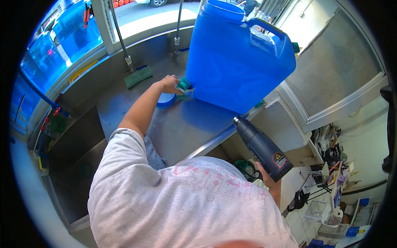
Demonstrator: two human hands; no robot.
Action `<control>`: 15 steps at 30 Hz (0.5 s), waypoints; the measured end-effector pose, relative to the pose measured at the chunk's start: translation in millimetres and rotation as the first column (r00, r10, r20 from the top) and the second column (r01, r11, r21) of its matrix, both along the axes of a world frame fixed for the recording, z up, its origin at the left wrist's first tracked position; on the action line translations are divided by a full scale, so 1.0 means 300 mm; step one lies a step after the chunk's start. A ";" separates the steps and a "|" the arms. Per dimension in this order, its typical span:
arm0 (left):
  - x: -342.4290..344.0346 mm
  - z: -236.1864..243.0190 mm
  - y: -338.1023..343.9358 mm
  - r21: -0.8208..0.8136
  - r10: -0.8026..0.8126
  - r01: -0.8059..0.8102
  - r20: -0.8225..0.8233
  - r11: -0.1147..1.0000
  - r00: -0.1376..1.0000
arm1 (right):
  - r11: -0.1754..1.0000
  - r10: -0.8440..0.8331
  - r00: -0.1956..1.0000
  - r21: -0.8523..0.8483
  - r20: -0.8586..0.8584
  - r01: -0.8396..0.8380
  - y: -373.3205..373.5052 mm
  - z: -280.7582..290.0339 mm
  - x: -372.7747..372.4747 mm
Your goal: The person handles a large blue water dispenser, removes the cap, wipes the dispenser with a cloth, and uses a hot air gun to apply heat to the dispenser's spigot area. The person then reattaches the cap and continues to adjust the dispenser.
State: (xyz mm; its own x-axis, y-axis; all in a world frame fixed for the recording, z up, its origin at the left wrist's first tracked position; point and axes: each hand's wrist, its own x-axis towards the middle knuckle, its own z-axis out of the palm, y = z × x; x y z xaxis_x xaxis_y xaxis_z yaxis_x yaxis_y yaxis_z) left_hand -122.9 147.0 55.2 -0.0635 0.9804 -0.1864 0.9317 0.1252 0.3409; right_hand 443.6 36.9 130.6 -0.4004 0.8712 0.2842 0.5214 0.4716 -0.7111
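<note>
A large blue plastic jug (237,62) stands upright on the steel counter (136,107). My left hand (168,84) has its fingers wrapped round a small green spigot (183,84) at the jug's lower left side. Just below that hand sits a round blue lid (166,101). My right hand (269,177) grips a black heat gun (263,146), its metal nozzle pointing up toward the jug's bottom edge without touching it. A green sponge pad (138,77) lies behind my left hand, and a grey cloth (153,155) is partly hidden by my arm.
A steel basin (76,165) is at the left, with a blue pipe and hanging hoses along the rim. Blue jugs (74,29) show behind glass. A person (249,6) is outside. At the right are a panelled door (339,62) and a cluttered tiled area.
</note>
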 end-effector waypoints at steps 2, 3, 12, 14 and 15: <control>0.006 -0.012 -0.005 0.020 0.010 -0.010 0.042 1.000 0.999 | 1.000 0.012 1.000 0.016 0.004 -0.013 -0.003 0.002 -0.003; 0.008 -0.014 -0.001 0.010 0.015 -0.015 0.037 1.000 0.999 | 1.000 0.001 1.000 0.000 -0.012 -0.001 -0.004 0.004 -0.004; 0.011 -0.019 0.015 0.039 0.002 -0.006 0.096 0.999 0.995 | 1.000 0.011 1.000 -0.012 0.018 -0.011 0.004 -0.001 0.000; 0.009 -0.023 0.002 0.154 -0.050 0.026 0.154 0.988 0.987 | 0.999 0.016 1.000 -0.036 -0.004 -0.016 0.009 -0.004 0.001; 0.010 -0.023 0.000 0.218 -0.071 0.032 0.173 0.976 0.982 | 0.999 0.032 0.999 -0.039 0.000 -0.032 0.011 -0.004 0.001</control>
State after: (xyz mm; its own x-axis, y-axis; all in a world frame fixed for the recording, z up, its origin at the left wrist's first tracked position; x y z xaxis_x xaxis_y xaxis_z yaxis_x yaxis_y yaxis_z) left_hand -119.8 146.9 48.4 0.0032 0.9997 0.0233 0.8567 -0.0147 0.5156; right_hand 444.0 40.3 129.3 -0.4289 0.8680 0.2502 0.5070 0.4605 -0.7286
